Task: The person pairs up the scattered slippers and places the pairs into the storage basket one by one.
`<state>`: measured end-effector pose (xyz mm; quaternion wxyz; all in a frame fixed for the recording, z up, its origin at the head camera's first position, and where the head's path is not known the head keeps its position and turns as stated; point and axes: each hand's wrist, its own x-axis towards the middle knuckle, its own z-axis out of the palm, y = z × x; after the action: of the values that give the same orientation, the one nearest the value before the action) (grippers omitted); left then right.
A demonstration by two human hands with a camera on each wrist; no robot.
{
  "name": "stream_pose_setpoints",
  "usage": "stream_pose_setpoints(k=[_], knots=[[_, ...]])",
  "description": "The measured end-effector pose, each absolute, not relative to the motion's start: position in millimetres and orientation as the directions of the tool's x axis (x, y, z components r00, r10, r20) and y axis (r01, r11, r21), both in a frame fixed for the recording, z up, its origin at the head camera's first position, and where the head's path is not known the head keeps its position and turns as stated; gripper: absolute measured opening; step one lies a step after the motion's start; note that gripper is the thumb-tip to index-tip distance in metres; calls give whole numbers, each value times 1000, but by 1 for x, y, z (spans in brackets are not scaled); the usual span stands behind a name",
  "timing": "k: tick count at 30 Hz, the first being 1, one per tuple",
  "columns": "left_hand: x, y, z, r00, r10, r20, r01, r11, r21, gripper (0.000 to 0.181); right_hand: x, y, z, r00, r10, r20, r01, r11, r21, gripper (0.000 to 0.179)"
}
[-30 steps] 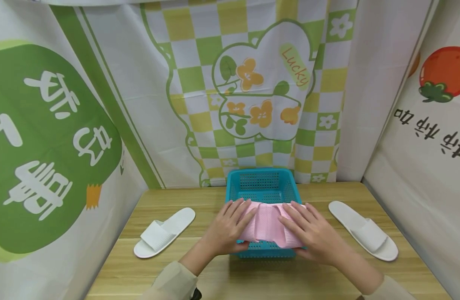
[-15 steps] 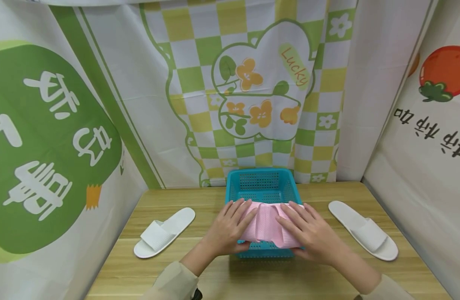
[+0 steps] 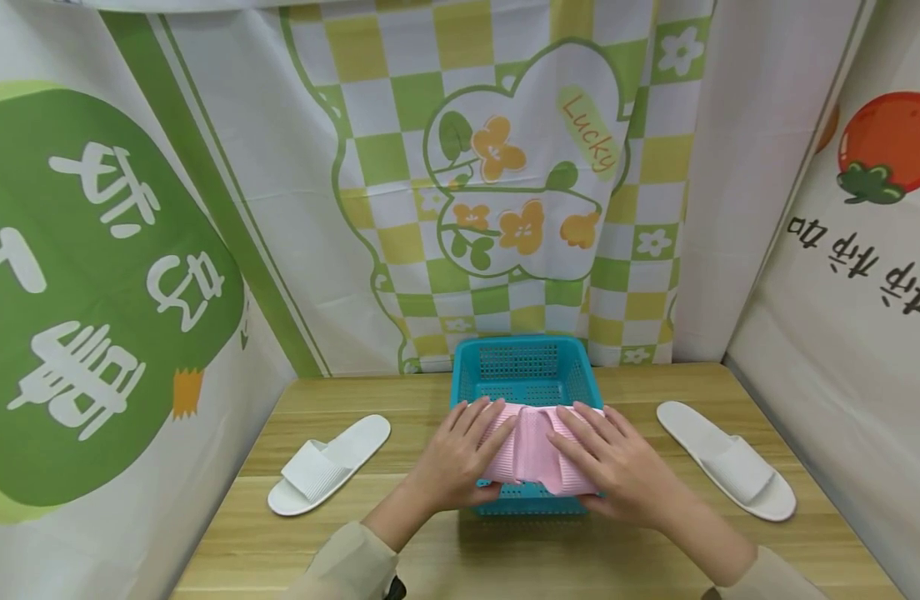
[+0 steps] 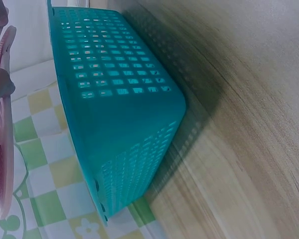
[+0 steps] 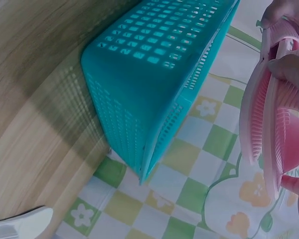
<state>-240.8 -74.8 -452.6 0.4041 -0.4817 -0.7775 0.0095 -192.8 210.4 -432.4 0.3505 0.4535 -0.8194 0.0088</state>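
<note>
A pair of pink slippers (image 3: 535, 446) with ribbed straps is held above the front part of a blue-green perforated basket (image 3: 522, 341). My left hand (image 3: 451, 457) grips the left end, fingers over the top and thumb below. At the right end my right hand (image 3: 619, 460) holds on in the same way. In the right wrist view the two pink soles (image 5: 271, 119) lie one against the other, with a narrow gap towards their ends. Only a pink edge (image 4: 6, 134) shows in the left wrist view, beside the basket wall (image 4: 124, 119).
One white slipper (image 3: 328, 467) lies on the wooden table (image 3: 400, 550) left of the basket. Another white slipper (image 3: 726, 462) lies to the right. Behind the basket hangs a checked curtain (image 3: 400, 242), with printed cloth on both sides.
My right hand has shifted slightly left, towards my left hand, and the pink slippers are squeezed a little closer together. The basket and white slippers have stayed in place.
</note>
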Motion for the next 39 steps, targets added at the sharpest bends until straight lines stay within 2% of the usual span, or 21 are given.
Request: stream_pose_setpoints(k=[17,25,39], knots=[[-240,-75,-452,-208,758,618,731,540,-417,97,-195,202,-433,-339,-739,582,-753,584,303,109],[-240,-75,-450,-208,762,613,727,540,-425,96,-194,202,-433,-361,-742,566,-751,591,296,107],[-240,-75,-449,-200,761,618,730,536,-423,95,-195,199,-432,-336,-744,578,-757,579,305,107]])
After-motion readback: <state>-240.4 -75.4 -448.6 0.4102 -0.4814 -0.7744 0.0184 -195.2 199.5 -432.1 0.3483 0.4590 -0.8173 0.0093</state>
